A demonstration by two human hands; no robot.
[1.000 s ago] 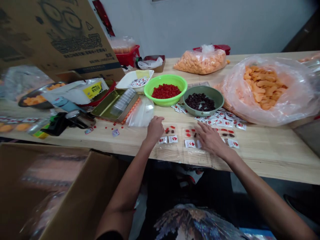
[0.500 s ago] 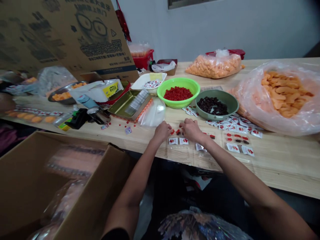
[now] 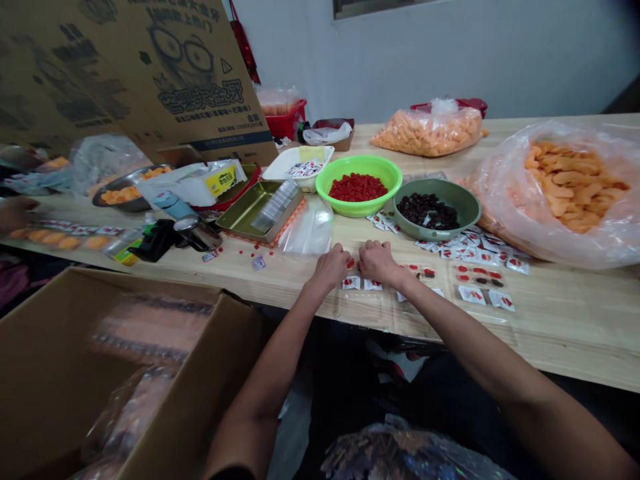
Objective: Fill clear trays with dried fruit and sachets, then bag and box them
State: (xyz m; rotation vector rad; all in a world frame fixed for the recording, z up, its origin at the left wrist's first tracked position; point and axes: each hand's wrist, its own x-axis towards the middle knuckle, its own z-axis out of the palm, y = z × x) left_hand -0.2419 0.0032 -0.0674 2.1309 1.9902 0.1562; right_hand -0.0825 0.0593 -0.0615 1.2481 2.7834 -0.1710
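Note:
My left hand (image 3: pixel 332 268) is closed, its fingertips at a small red piece (image 3: pixel 350 264) in a clear plastic tray. Close beside it, my right hand (image 3: pixel 379 262) is also closed over the same tray; what its fingers hold, if anything, is hidden. Two small printed sachets (image 3: pixel 351 283) lie in the tray's near part. Partly under my right forearm is another tray with red and dark pieces (image 3: pixel 423 272). Farther right, a third clear tray (image 3: pixel 481 283) holds red pieces, dark pieces and two sachets.
Behind my hands stand a lime-green bowl (image 3: pixel 323 180) of red pieces and a grey-green bowl (image 3: pixel 465 223) of dark pieces. Loose sachets (image 3: pixel 480 250) lie beside them. A large bag (image 3: pixel 500 187) of orange pieces is right; an open carton (image 3: pixel 200 353) is left. Another person's hand (image 3: pixel 16 213) shows far left.
Both hands remain over the same tray, with slight shifts; the fingers of my right hand are curled in more. At far left, the other person's hand has moved into clearer view.

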